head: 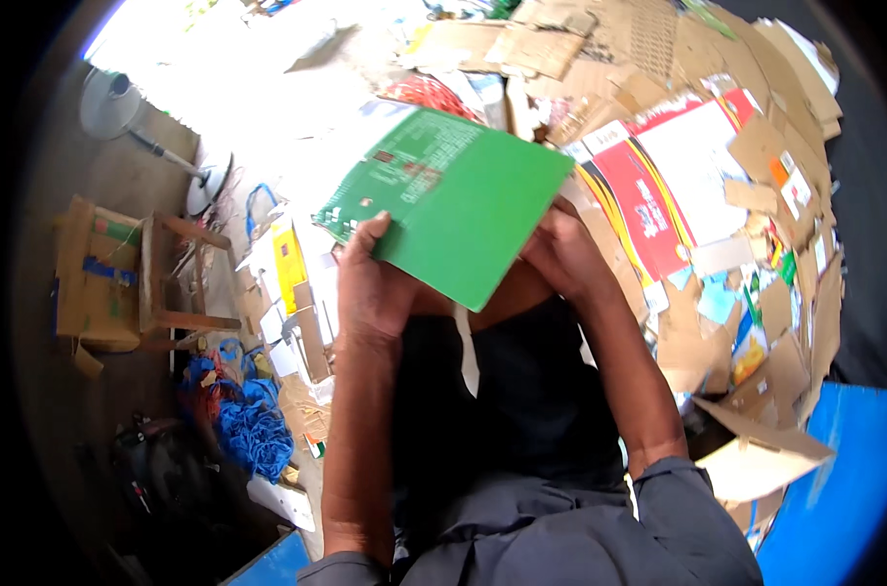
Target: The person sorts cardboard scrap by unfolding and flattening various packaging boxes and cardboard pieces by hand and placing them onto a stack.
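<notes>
A flat green printed cardboard sheet (480,198) is held up in front of my knees, between both hands. My left hand (374,278) grips its near left edge, the thumb lying on top beside a small hole. At the right edge, my right hand (560,249) holds the sheet with its fingers partly hidden beneath. White print covers the sheet's far left part, and its left edge looks ragged. Beyond it, a red and white printed carton (648,198) lies flattened on the pile of cardboard.
Brown cardboard scraps (692,329) spread over the floor to the right. On the left are a wooden stool (190,271), a cardboard box (110,275), a pedestal fan (169,150) and a heap of blue strapping (253,425). Blue panels (846,469) stand near my right side.
</notes>
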A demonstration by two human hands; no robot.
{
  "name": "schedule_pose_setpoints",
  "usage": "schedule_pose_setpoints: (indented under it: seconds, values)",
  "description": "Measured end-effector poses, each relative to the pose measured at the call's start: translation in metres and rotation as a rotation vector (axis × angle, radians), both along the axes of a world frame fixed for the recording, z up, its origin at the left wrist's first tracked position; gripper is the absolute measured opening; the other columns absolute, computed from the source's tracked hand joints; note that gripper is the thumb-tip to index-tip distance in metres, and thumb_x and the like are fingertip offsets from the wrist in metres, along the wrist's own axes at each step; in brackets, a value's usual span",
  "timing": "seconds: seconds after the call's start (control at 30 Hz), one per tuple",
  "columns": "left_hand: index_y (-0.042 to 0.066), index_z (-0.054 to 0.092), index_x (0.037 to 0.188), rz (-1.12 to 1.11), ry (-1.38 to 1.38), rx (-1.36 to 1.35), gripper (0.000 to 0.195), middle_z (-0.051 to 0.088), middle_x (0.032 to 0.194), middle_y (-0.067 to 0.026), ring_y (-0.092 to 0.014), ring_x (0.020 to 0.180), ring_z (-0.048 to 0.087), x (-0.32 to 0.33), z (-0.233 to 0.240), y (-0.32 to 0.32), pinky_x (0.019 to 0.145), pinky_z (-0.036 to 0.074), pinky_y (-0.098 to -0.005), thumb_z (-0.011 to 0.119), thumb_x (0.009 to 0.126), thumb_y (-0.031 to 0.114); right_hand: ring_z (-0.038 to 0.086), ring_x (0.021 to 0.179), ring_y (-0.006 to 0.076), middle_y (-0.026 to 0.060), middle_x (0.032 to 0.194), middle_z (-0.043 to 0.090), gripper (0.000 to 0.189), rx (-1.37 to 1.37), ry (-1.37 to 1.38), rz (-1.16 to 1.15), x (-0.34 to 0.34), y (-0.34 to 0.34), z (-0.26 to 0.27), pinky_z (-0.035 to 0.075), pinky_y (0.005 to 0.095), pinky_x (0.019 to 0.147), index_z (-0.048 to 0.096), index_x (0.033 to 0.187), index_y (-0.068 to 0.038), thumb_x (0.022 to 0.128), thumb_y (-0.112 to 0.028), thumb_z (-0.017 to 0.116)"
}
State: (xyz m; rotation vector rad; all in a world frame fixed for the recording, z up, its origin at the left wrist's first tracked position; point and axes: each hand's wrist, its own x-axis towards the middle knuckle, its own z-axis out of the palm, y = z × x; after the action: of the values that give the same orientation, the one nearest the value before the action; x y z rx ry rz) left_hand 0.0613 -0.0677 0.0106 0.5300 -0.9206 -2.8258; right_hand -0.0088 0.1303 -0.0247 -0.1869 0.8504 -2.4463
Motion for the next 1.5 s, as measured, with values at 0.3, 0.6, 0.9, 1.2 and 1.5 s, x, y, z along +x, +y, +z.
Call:
schedule_pose_setpoints:
  seconds: [0.3,0.6,0.9,1.2,1.5]
  values:
    - [-0.007,0.048,0.119,0.118,0.022,0.017,0.034,0.059,0.111,-0.0156,-0.027,0.098,0.062,0.002,-0.010,-0.004,0.089,0.052,-0.0419,0.052,0.087,0.004,0.062,0.090,0.0130,0.0067,0.103,0.064,0.024,-0.189,0.121,0.312,-0.020,0.008,-0.029,0.050,0.0282,0.082,0.058,0.114,0.000,0.091,-0.006,0.054]
    - [-0.007,0.050,0.117,0.239,0.093,0.016,0.034,0.060,0.112,-0.0166,-0.028,0.103,0.060,0.016,-0.015,-0.035,0.096,0.048,-0.0402,0.054,0.086,0.006,0.062,0.089,0.0182,0.0102,0.100,0.064,0.034,0.871,0.618,-0.123,0.041,0.002,0.023,0.049,0.0298,0.082,0.059,0.109,0.004,0.088,-0.021,0.067]
    - [-0.007,0.051,0.100,0.446,0.016,-0.073,0.018,0.060,0.101,-0.0174,-0.027,0.096,0.060,0.002,0.004,-0.155,0.092,0.050,-0.0372,0.045,0.091,0.007,0.061,0.092,0.0313,0.0161,0.101,0.062,0.015,1.183,1.079,-0.344,0.062,0.005,0.035,0.049,0.0365,0.082,0.062,0.093,0.001,0.078,-0.002,0.067]
    - [-0.008,0.045,0.105,0.697,0.177,-0.099,0.016,0.055,0.105,-0.0210,-0.030,0.103,0.059,-0.014,0.016,-0.274,0.098,0.049,-0.0390,0.044,0.091,0.000,0.061,0.093,0.0270,0.0156,0.101,0.062,0.013,1.275,0.975,-0.325,0.061,0.012,0.037,0.048,0.0333,0.083,0.061,0.092,0.004,0.080,0.000,0.064]
    - [-0.006,0.053,0.100,0.794,-0.034,-0.046,0.016,0.060,0.098,-0.0148,-0.028,0.090,0.061,0.069,-0.121,-0.333,0.086,0.055,-0.0386,0.050,0.085,-0.001,0.060,0.095,0.0256,0.0144,0.101,0.063,0.010,1.392,0.894,-0.300,0.057,0.015,0.037,0.046,0.0337,0.087,0.061,0.092,0.004,0.082,0.000,0.060]
